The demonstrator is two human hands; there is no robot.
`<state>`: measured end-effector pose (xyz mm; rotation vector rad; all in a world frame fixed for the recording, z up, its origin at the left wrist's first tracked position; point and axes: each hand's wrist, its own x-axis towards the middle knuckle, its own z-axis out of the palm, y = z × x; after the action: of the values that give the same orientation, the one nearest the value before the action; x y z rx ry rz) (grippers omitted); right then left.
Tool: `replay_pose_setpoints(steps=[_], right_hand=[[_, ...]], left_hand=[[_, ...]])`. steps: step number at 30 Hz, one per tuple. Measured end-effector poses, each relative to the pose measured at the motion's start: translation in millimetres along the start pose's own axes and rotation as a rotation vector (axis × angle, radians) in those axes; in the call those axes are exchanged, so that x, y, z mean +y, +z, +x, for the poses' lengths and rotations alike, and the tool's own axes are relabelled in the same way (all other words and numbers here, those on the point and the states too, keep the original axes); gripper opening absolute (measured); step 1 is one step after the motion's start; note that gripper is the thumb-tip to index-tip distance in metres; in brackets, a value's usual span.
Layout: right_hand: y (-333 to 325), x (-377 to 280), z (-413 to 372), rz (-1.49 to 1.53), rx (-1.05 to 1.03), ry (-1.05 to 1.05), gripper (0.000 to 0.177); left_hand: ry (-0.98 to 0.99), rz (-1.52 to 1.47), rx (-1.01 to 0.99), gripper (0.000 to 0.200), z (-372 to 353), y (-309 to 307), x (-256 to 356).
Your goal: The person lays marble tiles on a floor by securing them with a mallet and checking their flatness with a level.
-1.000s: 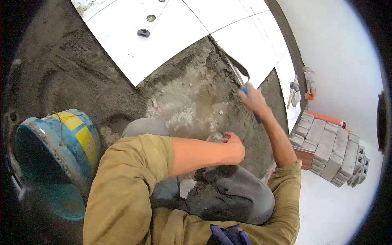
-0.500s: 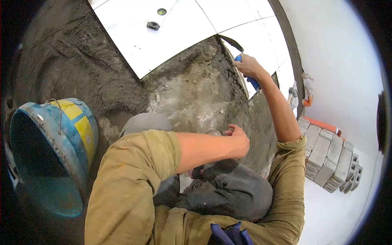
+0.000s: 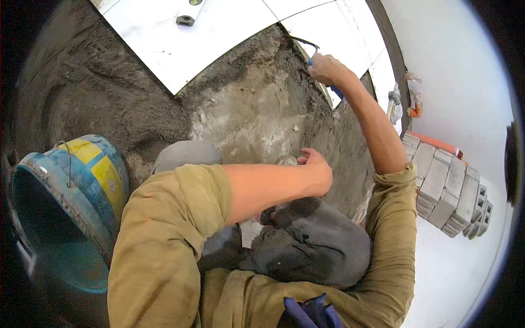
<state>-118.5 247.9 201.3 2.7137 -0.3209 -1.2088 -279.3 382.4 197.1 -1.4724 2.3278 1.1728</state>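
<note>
My right hand (image 3: pixel 329 71) is wrapped around the blue handle (image 3: pixel 336 91) of a trowel. The trowel's thin dark blade (image 3: pixel 304 41) reaches up and left along the edge of a white floor tile (image 3: pixel 350 52), just above the mortar. My left hand (image 3: pixel 315 164) hovers low over the mortar bed (image 3: pixel 257 104) beside my bent knee, fingers loosely bent and apart. Close to its fingertips is a small round pale thing (image 3: pixel 287 159), which I cannot make out.
A blue bucket (image 3: pixel 106 210) with yellow patches lies tipped at left. A spirit level (image 3: pixel 186 20) rests on the laid tiles (image 3: pixel 169 54). Grey blocks (image 3: pixel 445 180) and an orange pipe (image 3: pixel 435 143) sit by the white wall (image 3: pixel 454 71) at right. A hammer-like tool (image 3: pixel 392 104) stands nearby.
The view has shifted, so the tiles sit higher and further left. The trowel blade has turned and now shows a thinner profile. My left hand keeps about the same pose.
</note>
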Motion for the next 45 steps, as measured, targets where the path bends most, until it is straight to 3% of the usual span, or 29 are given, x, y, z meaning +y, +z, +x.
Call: replay_pose_setpoints(steps=[4,6,7,10,12,15,20,24,28,29,31,32,34,36,38,40,42,45], right_hand=[[40.3,37.9,-16.2,0.044,0.07,0.096,0.03],[37.7,41.8,-30.1,-0.053,-0.094,0.105,0.031],[39.7,46.5,-29.1,-0.099,-0.024,0.014,0.031],[36.6,33.3,-6.4,0.097,0.138,0.099,0.03],[18.6,18.0,2.4,-0.057,0.151,-0.071,0.029],[39.1,25.1,8.2,0.019,0.19,0.041,0.029],[113.7,89.8,-60.8,0.082,0.119,0.115,0.03],[98.0,88.2,-91.7,0.086,0.055,0.163,0.029],[104.9,88.8,-57.9,0.071,0.166,0.108,0.027],[109.1,93.0,-55.9,0.069,0.102,0.094,0.028],[133.8,104.7,-85.7,0.094,0.091,0.158,0.03],[143.7,109.4,-105.3,0.113,0.081,0.219,0.031],[140.7,117.2,-124.4,0.079,0.055,0.25,0.032],[134.6,117.2,-129.4,0.056,0.022,0.291,0.032],[130.1,115.5,-116.1,0.098,0.157,0.193,0.027],[138.5,119.3,-108.0,0.142,0.182,0.178,0.027],[155.7,123.5,-108.3,0.135,0.198,0.171,0.027],[172.8,139.6,-148.0,0.116,-0.02,0.252,0.03]], left_hand=[[0.0,-0.002,-0.03,0.035,-0.7,-2.9,-0.3],[0.0,-0.003,-0.02,0.036,-6.2,-6.7,-1.4],[0.002,-0.005,-0.013,0.037,-8.0,-8.3,0.2],[-0.007,0.022,-0.052,0.037,19.6,-3.5,4.3],[0.006,0.008,-0.022,0.037,31.9,4.1,4.8],[0.028,-0.02,0.003,0.037,25.2,8.0,3.8],[0.012,-0.07,-0.017,0.044,-2.6,-4.3,-0.4],[0.004,-0.007,-0.063,0.042,11.0,-1.1,-2.0],[0.026,-0.069,-0.054,0.04,16.2,-0.8,1.0],[0.032,-0.062,-0.058,0.04,36.1,10.7,3.0],[-0.18,-0.084,-0.074,0.034,87.6,47.2,10.8],[-0.169,-0.083,-0.08,0.034,65.8,37.4,10.5],[0.064,-0.008,0.004,0.029,-3.7,-0.9,-5.4],[0.074,-0.023,0.022,0.027,1.9,4.1,-8.0],[0.098,-0.027,0.039,0.025,11.5,4.4,-4.0],[0.027,-0.074,-0.08,0.045,18.5,3.8,-0.1],[0.037,-0.084,-0.071,0.043,13.0,0.9,-1.7],[0.063,-0.108,-0.037,0.041,-3.8,-0.5,-5.8]])
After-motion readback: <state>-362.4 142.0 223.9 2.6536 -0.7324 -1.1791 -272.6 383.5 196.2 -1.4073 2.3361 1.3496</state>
